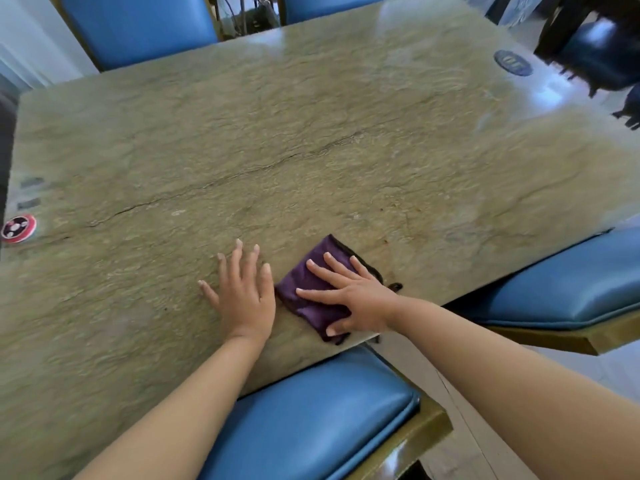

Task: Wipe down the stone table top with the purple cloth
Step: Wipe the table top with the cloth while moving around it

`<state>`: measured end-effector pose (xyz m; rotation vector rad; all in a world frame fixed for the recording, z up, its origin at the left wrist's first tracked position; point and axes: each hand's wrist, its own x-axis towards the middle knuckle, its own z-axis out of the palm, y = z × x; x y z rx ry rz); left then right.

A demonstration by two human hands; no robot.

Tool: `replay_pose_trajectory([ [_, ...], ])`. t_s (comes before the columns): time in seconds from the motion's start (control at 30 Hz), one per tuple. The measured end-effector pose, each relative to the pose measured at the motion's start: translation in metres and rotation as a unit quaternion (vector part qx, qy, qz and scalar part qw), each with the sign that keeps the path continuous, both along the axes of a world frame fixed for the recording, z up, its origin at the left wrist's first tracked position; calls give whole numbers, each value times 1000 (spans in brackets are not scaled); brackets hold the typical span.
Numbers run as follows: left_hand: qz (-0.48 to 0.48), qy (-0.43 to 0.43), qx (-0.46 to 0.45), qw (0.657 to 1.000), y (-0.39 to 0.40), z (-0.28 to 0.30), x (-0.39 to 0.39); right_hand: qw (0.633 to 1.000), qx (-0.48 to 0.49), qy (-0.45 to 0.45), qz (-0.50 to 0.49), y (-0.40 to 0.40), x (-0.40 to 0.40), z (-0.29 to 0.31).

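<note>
On table [311, 133], near its front edge: one purple cloth [311, 308], folded. Right hand [353, 299] flat on cloth, fingers spread. Left hand [242, 292] just beside cloth, spread, palm on bare stone. Two round coasters: red [18, 228], blue [512, 62]. Four blue chairs [311, 420] around table.

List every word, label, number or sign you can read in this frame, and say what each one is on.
No text here can be read.
Dark blue oval disc at the table's far right: pale marks, too blurred to read.
Red round disc at the table's left edge: white and dark shapes, no legible letters.
Purple cloth under the right hand: no visible label.
</note>
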<state>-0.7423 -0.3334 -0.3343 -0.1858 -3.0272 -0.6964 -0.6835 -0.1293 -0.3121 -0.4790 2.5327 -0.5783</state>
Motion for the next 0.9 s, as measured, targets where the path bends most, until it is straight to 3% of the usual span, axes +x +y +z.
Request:
replay_pose_trajectory([
  [0.07, -146, 105, 50, 982, 6, 9, 3, 978, -178, -63, -93, 20, -1, 13],
  [0.13, -345, 87, 17, 934, 25, 12, 11, 918, -289, -40, -268, 52, -9, 25],
  [0.17, -389, 54, -31, 919, 36, 11, 16, 901, -275, 9, -336, 70, -12, 27],
  [0.27, -344, 13, -183, 921, 52, -7, 26, 892, -74, 109, -433, 130, -25, 21],
  [0.37, -304, 22, -222, 926, 61, -9, 13, 861, 73, 30, -502, 168, -34, 4],
  [0.43, -254, 7, -229, 940, 73, -8, -6, 852, 96, -27, -514, 178, -40, -6],
  [0.57, -120, -44, -195, 973, 117, -9, -59, 870, 115, -56, -476, 191, -48, -13],
  [0.67, -61, -88, -187, 976, 156, -5, -85, 885, 128, -72, -442, 198, -49, -14],
  [0.77, -87, -90, -210, 970, 181, -4, -80, 896, 129, -79, -417, 201, -51, -12],
  [0.9, -226, -30, -166, 960, 172, -6, -46, 900, 125, -79, -410, 201, -51, -10],
])
